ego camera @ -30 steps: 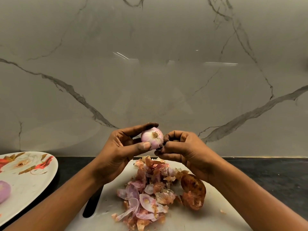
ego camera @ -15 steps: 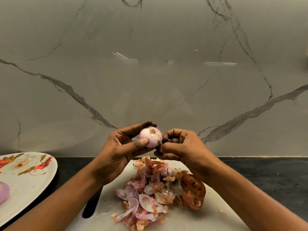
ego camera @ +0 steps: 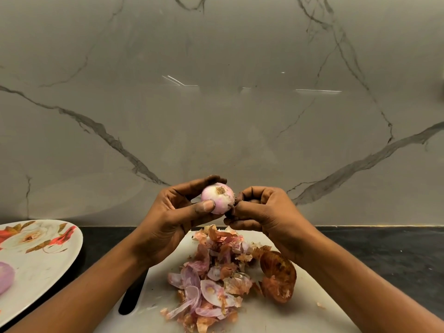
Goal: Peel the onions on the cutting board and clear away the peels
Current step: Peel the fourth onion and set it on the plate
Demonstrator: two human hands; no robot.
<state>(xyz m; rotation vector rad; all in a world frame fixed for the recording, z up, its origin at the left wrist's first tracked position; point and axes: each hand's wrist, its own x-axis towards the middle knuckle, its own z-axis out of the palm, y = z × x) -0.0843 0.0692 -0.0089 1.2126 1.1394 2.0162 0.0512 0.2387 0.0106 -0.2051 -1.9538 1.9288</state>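
My left hand (ego camera: 175, 217) holds a small pink-white onion (ego camera: 217, 197) between thumb and fingers, above the far end of the white cutting board (ego camera: 283, 316); its root end faces me. My right hand (ego camera: 262, 212) is curled against the onion's right side, its fingertips pinching a scrap of skin there. A heap of pink and brown peels (ego camera: 213, 280) lies in the middle of the board. An onion in its brown skin (ego camera: 278, 276) rests at the heap's right edge.
A flowered white plate (ego camera: 36, 258) sits at the left on the dark counter (ego camera: 384, 251), with a peeled onion (ego camera: 6, 277) at its left edge. A black slot (ego camera: 131, 296) marks the board's left side. A marble wall rises behind.
The onion has turned slightly in my left hand, so the root end sits higher. My right hand's fingertips have shifted a little along its right side. The board and peels are unchanged.
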